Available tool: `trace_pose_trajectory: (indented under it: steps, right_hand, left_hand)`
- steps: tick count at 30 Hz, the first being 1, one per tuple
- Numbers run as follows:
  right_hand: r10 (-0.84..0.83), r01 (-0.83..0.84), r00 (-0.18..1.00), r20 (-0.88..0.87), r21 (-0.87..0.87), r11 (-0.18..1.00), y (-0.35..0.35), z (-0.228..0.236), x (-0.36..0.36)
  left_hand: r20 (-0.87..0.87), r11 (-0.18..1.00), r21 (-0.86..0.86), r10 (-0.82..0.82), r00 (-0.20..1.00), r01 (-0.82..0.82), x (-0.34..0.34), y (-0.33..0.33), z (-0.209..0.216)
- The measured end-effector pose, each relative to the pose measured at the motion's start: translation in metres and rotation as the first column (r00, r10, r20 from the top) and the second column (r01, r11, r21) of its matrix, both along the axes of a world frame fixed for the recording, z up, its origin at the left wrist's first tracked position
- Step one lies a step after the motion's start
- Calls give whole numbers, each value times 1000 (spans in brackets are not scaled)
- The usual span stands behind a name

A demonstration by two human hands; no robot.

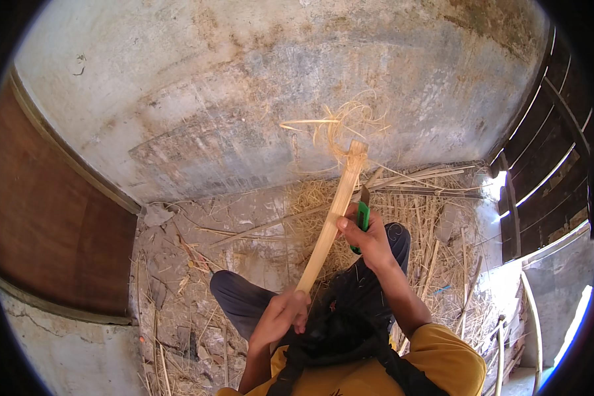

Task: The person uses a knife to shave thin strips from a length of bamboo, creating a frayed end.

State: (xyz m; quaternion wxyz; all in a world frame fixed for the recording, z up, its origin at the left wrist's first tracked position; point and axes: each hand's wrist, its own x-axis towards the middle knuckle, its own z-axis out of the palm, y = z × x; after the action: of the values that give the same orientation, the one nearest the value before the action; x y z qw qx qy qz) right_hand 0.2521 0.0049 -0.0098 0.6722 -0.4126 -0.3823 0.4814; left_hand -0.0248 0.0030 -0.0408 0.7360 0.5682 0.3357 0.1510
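A long pale strip of bamboo or wood (327, 241) slants up and away from my lap, with thin curled shavings (350, 129) clinging about its far end. Around the near end of the strip, my left hand (284, 318) is closed, its fingers partly curled underneath. My right hand (369, 239) grips a green utility knife (363, 218), blade pointing away from me. The thumb of that hand lies against the strip's right side, about halfway along. Some of the right fingers are hidden behind the knife handle.
My bent knees (244, 300) flank the strip. Shavings (310, 198) and thin sticks (429, 173) litter the floor ahead and to the right. A stained wall (244, 99) rises in front. A brown panel (59, 218) stands left, dark slatted boards (548, 152) right.
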Motion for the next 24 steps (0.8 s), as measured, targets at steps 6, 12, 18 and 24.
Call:
trace_pose_trajectory:
  steps: [6, 12, 18, 24]
  right_hand:
    - [-18, 20, 999, 43, -50, 999, -2, -1, 4]
    - [-43, 49, 995, 85, -61, 997, -5, -5, 2]
    - [-33, 37, 998, 62, -52, 998, -6, -1, -4]
    - [-39, 41, 995, 96, -18, 999, -2, -15, -13]
  left_hand:
    - [-33, 1000, 17, 18, 999, -17, 4, -1, 12]
    - [-16, 999, 38, 32, 999, -32, 5, -2, 14]
    - [-19, 998, 47, 40, 999, -39, 6, 0, 19]
    - [-31, 998, 17, 54, 998, -54, 14, -1, 27]
